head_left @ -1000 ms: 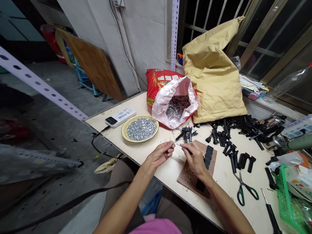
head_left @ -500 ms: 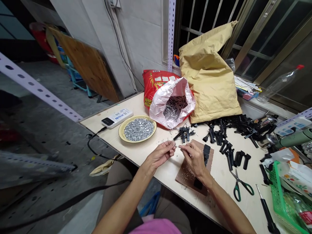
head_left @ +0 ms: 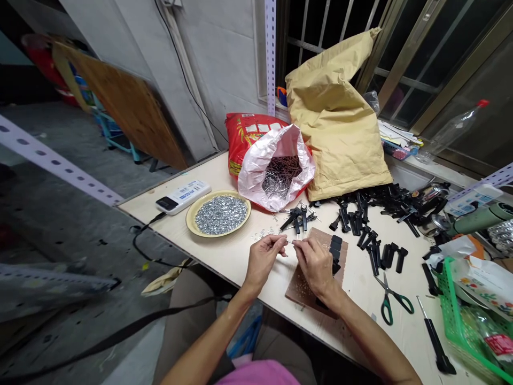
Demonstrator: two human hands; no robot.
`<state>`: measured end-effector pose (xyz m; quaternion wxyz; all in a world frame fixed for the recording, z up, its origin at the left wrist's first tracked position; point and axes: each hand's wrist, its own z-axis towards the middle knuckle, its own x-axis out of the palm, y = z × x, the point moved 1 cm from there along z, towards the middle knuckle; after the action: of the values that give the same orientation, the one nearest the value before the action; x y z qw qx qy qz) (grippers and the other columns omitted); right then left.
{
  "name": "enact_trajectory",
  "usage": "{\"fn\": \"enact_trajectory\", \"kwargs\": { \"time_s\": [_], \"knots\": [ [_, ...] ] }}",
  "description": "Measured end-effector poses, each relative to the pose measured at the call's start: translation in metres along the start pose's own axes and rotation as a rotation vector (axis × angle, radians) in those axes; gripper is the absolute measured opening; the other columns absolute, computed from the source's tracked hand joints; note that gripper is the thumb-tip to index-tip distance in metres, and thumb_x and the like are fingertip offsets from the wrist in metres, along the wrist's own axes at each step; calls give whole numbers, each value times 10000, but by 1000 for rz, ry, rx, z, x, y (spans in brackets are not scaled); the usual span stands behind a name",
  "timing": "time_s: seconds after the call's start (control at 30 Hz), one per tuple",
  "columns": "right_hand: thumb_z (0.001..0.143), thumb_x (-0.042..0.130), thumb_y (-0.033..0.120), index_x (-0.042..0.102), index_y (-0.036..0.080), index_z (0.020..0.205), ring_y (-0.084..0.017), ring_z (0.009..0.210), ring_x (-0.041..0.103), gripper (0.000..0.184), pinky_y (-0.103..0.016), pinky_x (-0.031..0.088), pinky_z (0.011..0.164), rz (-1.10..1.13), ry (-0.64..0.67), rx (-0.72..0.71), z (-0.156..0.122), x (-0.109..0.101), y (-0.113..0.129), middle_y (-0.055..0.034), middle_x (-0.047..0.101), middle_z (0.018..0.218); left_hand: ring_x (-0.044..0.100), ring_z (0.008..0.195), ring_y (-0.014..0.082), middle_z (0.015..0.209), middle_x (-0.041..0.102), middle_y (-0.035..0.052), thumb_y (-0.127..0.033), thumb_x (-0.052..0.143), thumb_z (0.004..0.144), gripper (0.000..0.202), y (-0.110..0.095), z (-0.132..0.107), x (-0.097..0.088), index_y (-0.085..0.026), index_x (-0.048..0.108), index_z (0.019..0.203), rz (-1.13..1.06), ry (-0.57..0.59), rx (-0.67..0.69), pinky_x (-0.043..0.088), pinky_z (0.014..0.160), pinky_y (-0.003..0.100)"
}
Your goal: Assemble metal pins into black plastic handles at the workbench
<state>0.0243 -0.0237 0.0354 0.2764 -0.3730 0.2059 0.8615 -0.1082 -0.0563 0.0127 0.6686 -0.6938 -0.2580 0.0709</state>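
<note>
Between the fingertips of both hands runs a thin metal pin point(head_left: 290, 243), just above the table. My left hand point(head_left: 262, 261) is closed in a pinch at its left end. At the other end, the thumb and fingers of my right hand point(head_left: 315, 263) are pinched on it. Whether a small part sits on the pin is too small to tell. Beneath my right hand lies a brown board point(head_left: 296, 286) with black pieces point(head_left: 335, 246) along it. Just beyond the hands are black plastic parts with pins point(head_left: 296, 218) and scattered small metal bits point(head_left: 264, 233).
A yellow plate point(head_left: 190, 227) of small metal pieces stands left, beside a white device point(head_left: 184, 197). Behind are an open red bag point(head_left: 248, 182) of pins and a brown paper sack point(head_left: 340, 128). To the right lie black parts point(head_left: 388, 255), scissors point(head_left: 387, 299), a black-handled tool point(head_left: 436, 342) and a green basket point(head_left: 451, 315).
The view has shifted slightly, so the table things appear a little further left. My hands still pinch the thin pin, and the left hand has turned a little more upright.
</note>
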Motion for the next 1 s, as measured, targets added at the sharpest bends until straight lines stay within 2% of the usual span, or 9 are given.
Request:
{"fn": "enact_trajectory", "kwargs": {
  "time_s": [0.1, 0.23, 0.33, 0.43, 0.57, 0.7, 0.8, 0.9, 1.0],
  "knots": [
    [958, 443, 240, 625, 178, 799, -130, 646, 540, 249, -241, 364, 584, -66, -22, -12, -1, 1, 1, -26, 606, 700, 534, 504, 89, 622, 638, 3, -409, 744, 606, 297, 5, 4, 0, -135, 671, 696, -71, 9, -54, 457, 551, 236],
    [955, 450, 266, 613, 194, 814, -155, 672, 527, 227, -265, 345, 592, -113, 36, -20, -1, 2, 0, -41, 597, 722, 519, 499, 84, 598, 626, 4, -423, 795, 532, 350, 6, 5, 3, -126, 665, 666, -174, 31, -139, 477, 546, 242],
    [965, 418, 238, 609, 207, 807, -164, 661, 511, 250, -281, 325, 580, -139, 76, 12, -4, 5, -1, -42, 584, 704, 515, 501, 84, 592, 626, 9, -423, 815, 495, 371, 5, 5, 5, -122, 663, 648, -211, 30, -167, 482, 542, 245],
    [976, 401, 273, 608, 208, 813, -165, 656, 509, 272, -284, 323, 579, -90, 110, 61, -7, 8, -3, -45, 576, 691, 514, 496, 80, 599, 633, 13, -422, 821, 483, 380, 5, 5, 6, -119, 663, 650, -226, 23, -177, 481, 541, 243],
    [979, 389, 301, 609, 201, 845, -163, 672, 529, 276, -277, 342, 595, -100, 83, 40, -7, 10, -3, -45, 607, 717, 513, 488, 76, 580, 627, 5, -416, 831, 463, 386, 5, 5, 8, -118, 661, 642, -236, 14, -188, 482, 541, 239],
    [978, 384, 278, 595, 197, 761, -156, 634, 531, 313, -270, 349, 583, -134, 48, 10, -6, 9, -4, -34, 601, 679, 515, 488, 76, 560, 619, -2, -414, 836, 453, 391, 5, 4, 10, -116, 664, 639, -253, 41, -208, 480, 534, 231],
    [977, 385, 261, 594, 190, 765, -146, 605, 536, 305, -257, 358, 555, -64, 93, 43, -5, 8, -4, -27, 585, 662, 514, 483, 75, 551, 618, -5, -411, 837, 449, 391, 5, 4, 10, -116, 664, 636, -256, 40, -209, 476, 531, 227],
    [966, 400, 257, 597, 182, 859, -143, 652, 568, 237, -238, 399, 564, 55, 178, 105, -6, 7, -5, -43, 605, 774, 513, 478, 76, 550, 618, -2, -409, 834, 457, 384, 5, 4, 10, -112, 663, 632, -246, 34, -202, 472, 527, 228],
    [961, 395, 239, 599, 173, 877, -156, 683, 580, 230, -244, 426, 578, 81, 194, 112, -7, 7, -5, -59, 599, 806, 518, 481, 78, 556, 619, 0, -411, 828, 470, 376, 6, 4, 9, -114, 664, 632, -233, 36, -198, 477, 534, 233]
  ]
}}
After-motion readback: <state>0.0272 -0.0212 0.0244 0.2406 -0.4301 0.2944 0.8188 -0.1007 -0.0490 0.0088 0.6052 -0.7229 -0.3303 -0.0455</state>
